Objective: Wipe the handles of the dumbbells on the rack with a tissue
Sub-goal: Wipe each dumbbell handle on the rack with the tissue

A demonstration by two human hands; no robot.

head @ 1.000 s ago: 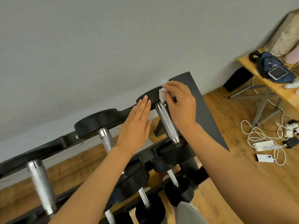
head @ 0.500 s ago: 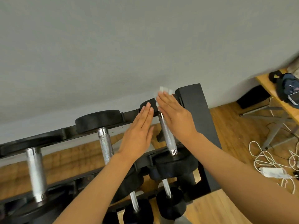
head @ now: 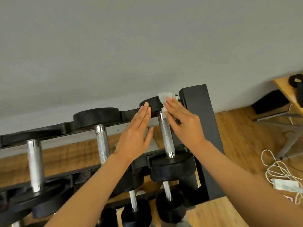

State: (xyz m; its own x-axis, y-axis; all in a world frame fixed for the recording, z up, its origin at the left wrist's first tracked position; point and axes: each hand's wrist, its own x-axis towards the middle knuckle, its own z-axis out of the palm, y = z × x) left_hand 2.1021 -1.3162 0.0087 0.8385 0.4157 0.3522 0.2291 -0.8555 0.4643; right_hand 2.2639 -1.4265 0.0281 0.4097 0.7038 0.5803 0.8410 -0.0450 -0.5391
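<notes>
Your right hand (head: 185,123) presses one tissue (head: 164,97) flat-fingered against the rightmost of three top-row dumbbells (head: 165,136) on the rack (head: 199,112); your left hand (head: 136,136) hovers flat, holding nothing.

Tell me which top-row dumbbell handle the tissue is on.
The rightmost handle, beside the rack's black end post. The right hand presses the tissue at its far end; the other two handles stand bare to the left.
</notes>
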